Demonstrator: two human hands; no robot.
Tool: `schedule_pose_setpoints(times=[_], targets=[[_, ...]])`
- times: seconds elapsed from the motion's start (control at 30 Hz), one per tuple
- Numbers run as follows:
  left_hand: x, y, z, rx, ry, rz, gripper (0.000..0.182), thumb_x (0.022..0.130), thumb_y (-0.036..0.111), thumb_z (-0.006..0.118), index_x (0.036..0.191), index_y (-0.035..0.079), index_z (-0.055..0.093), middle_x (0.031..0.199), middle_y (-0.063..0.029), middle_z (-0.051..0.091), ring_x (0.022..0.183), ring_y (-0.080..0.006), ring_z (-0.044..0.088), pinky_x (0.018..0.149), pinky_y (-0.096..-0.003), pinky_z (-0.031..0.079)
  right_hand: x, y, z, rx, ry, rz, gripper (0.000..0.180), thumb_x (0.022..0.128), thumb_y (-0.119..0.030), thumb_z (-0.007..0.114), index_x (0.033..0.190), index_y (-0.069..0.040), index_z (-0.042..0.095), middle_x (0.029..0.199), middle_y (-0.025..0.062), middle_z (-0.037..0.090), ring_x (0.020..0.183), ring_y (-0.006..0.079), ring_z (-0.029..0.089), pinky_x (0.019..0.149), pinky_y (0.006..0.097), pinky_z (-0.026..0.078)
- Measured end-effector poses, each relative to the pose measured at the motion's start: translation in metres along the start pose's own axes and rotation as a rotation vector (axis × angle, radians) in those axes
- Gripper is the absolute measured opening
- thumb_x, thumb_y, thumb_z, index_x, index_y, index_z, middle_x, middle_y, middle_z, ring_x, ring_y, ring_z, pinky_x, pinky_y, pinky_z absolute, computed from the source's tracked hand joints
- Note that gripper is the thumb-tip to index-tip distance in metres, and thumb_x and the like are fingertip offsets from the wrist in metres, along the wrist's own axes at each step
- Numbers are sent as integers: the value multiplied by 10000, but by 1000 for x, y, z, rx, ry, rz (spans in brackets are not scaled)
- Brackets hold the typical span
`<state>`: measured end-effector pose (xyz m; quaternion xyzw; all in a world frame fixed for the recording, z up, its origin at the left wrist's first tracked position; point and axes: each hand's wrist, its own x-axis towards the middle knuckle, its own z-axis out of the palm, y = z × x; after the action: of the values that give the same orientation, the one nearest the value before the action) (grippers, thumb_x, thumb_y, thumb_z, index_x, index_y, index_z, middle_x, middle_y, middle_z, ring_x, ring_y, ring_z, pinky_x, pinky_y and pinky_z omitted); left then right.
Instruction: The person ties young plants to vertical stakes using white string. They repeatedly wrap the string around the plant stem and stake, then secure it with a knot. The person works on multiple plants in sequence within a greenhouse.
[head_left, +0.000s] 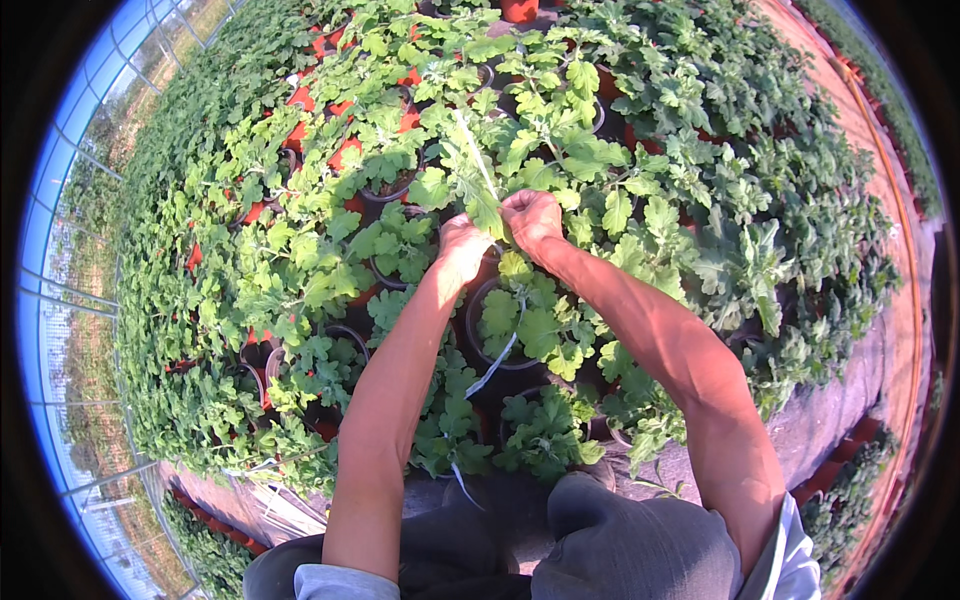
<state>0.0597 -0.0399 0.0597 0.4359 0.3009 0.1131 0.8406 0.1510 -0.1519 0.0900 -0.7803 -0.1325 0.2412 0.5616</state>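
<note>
Both of my hands meet around a leafy, lobed-leaf potted plant (476, 180) in the middle of the view. My left hand (463, 244) has its fingers bent at the plant's stem. Just to its right, my right hand (531, 217) is curled with its fingertips together. A narrow white strip (476, 154) runs upward over the leaves from between the hands. What exactly each set of fingertips pinches is hidden. Below the hands, a dark round pot (472, 330) holds another plant, and a second white strip (499, 361) lies slack beside it.
Dense rows of similar plants in dark and red pots surround my hands. An orange hose (892, 202) runs along the path at the right. Pale strips (281, 510) lie on the ground at the lower left. Metal frame hoops (64, 300) stand at the far left.
</note>
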Motion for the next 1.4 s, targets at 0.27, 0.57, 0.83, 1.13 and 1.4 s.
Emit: schedule_pose_setpoints(times=[0.27,0.57,0.83,1.13,1.4], targets=[[-7,6,22,183,13,24,197,877,-86,572,1034,-4,661,927,-65,686,745,-155,645,651,-273,524,1,13,-7,77,-18,-75,102,802,-98,759,816,-13,703,715,52,693,618,97,608,581,268,499],[-1,3,13,215,-27,54,174,860,-73,621,1006,4,677,905,-52,690,755,-140,641,662,-258,514,10,20,-5,32,28,-22,121,793,-105,777,798,-5,709,680,56,686,573,92,595,554,265,491],[-1,1,7,160,-50,57,184,875,-63,607,1038,1,665,938,-57,685,764,-136,635,663,-252,512,6,13,-8,-164,-56,-6,245,853,-222,727,729,-13,699,626,67,657,534,124,571,535,299,473],[1,-3,1,86,-34,83,160,902,-40,577,1032,12,655,913,-61,672,752,-151,630,639,-274,518,4,14,-7,-109,-67,-31,173,843,-176,686,795,-10,696,672,75,675,592,139,616,581,295,504],[-13,6,14,157,-27,-117,102,966,24,540,999,0,634,853,-64,647,674,-120,570,588,-252,491,2,17,-18,-113,-41,5,142,818,-138,670,836,0,699,737,96,698,630,148,640,617,302,524]])
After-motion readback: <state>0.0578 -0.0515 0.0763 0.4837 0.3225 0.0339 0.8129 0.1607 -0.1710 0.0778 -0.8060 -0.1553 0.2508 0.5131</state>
